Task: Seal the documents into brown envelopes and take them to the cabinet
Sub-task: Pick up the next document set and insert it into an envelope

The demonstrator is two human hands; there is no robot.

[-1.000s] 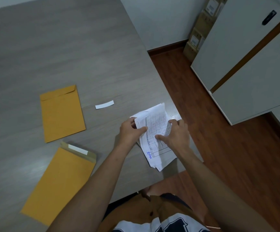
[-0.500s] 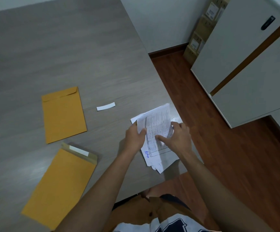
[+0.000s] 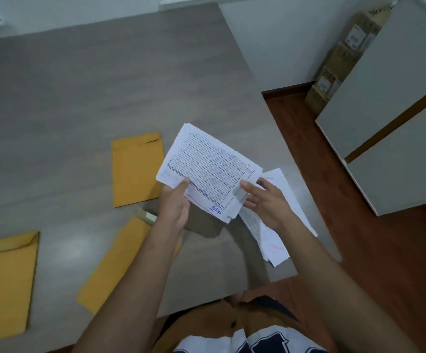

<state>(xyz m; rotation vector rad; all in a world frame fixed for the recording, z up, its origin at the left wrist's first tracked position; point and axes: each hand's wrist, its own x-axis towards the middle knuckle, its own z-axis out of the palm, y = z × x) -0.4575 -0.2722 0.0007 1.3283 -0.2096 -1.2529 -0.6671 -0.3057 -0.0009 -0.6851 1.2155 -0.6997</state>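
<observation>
Envelopes (image 3: 136, 169) lie left of documents (image 3: 208, 171); cabinet (image 3: 395, 118) seemingly right.

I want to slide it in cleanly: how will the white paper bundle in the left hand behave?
The bundle of white printed sheets, gripped by the left hand at one corner, will probably droop. Its edges look uneven, so sheets may fan or slip. It seems light.

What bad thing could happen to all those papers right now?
The left hand pinches the lifted stack of papers by one corner only, so sheets might fan out or slip. The right hand looks open beside the stack, so it gives little support. The leftover pile sits at the edge of the table with a corner poking past it, so a bump could send it to the floor.
</observation>
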